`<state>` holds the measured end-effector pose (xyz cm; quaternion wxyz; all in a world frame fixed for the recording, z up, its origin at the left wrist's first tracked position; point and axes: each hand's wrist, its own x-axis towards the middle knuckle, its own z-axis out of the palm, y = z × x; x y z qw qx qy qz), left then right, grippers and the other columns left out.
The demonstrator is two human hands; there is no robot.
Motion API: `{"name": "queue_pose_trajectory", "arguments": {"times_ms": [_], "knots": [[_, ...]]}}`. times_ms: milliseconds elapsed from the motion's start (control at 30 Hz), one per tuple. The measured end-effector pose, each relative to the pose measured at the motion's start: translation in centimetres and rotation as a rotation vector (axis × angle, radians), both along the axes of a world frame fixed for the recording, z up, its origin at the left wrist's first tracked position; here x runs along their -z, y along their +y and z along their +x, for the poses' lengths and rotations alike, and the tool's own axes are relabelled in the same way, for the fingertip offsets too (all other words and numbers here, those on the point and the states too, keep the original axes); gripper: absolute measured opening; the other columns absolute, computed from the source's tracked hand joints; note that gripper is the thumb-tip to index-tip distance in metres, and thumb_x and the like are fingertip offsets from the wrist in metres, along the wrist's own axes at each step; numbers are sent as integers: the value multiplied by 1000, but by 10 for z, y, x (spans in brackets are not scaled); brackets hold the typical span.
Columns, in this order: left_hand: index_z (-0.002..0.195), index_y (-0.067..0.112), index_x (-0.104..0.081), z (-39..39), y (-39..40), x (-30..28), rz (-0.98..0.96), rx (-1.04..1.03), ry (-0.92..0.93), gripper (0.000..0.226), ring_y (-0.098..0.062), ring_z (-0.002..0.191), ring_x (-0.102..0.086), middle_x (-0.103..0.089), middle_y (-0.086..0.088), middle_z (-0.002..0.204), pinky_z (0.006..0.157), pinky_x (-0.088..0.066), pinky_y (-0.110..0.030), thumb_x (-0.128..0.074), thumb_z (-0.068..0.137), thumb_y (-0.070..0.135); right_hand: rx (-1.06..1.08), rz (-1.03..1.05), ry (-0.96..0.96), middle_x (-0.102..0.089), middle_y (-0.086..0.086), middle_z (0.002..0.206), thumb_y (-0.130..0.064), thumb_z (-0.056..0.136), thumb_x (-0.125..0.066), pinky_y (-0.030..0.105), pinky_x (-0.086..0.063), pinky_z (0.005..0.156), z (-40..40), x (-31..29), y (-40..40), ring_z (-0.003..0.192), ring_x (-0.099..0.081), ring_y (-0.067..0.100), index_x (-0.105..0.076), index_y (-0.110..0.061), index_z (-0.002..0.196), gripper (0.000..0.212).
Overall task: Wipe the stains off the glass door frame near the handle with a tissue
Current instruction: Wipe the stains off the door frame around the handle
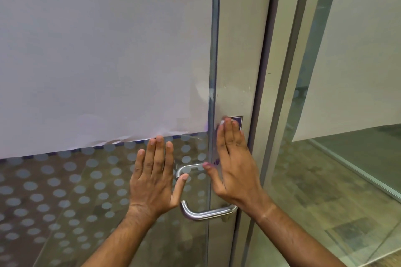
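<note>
The pale metal door frame [238, 50] runs vertically right of the glass door [65, 191]. My right hand [234, 165] lies flat on the frame with straight fingers, pressing a white tissue [222, 123] whose edge peeks out above my fingertips, beside a small purple sticker [237, 119]. Faint smudges [230, 91] mark the frame above that hand. My left hand [155, 178] presses flat on the glass with fingers spread, just left of the steel U-shaped handle [206, 214]. The handle's upper arm shows between both hands.
White paper [97, 50] covers the upper glass; frosted dots pattern the lower glass. To the right stand a dark door edge [263, 115], a second frame post and another glass panel [358, 158] with paper behind it, over a patterned floor.
</note>
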<state>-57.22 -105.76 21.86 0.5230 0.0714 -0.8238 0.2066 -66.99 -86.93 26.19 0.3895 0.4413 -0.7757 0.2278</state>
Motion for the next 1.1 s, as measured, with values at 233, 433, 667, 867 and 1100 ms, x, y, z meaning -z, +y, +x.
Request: {"name": "queue_pose_trajectory", "arguments": {"times_ms": [233,433,667,867,1100], "knots": [[158,2,-2,0,0,-1,-7,-10,4,96,-30,155,5,9,-17,167,126,1,-45,-46,90,54,41,-245,-99,9,22,161,-51,99,-33,46,-2,123,5,-26,-23,150,6,35,-1,8,151,85],[158,2,-3,-1,-1,1,3,-15,-8,97,-31,155,6,10,-17,167,126,2,-45,-46,90,55,-13,53,-6,6,20,162,-53,99,-35,50,-10,122,4,7,-4,150,3,35,-4,7,152,86],[158,2,-3,-1,0,0,-4,-18,1,97,-31,155,5,9,-17,167,126,2,-46,-47,90,55,17,-168,-111,7,20,162,-45,99,-37,45,-5,123,9,0,-17,151,5,34,-3,7,152,81],[158,2,-1,-1,-1,1,5,-18,-4,97,-30,155,7,12,-16,167,126,2,-45,-45,91,56,-35,-68,-56,6,20,162,-49,99,-37,47,-4,123,7,0,-16,150,5,36,-5,8,151,83],[158,2,-3,-1,-1,1,19,-8,-7,96,-30,155,5,10,-16,167,126,2,-45,-46,90,55,20,113,-6,1,18,163,-46,99,-37,47,-14,121,-1,34,13,151,-2,32,-8,5,152,79]]}}
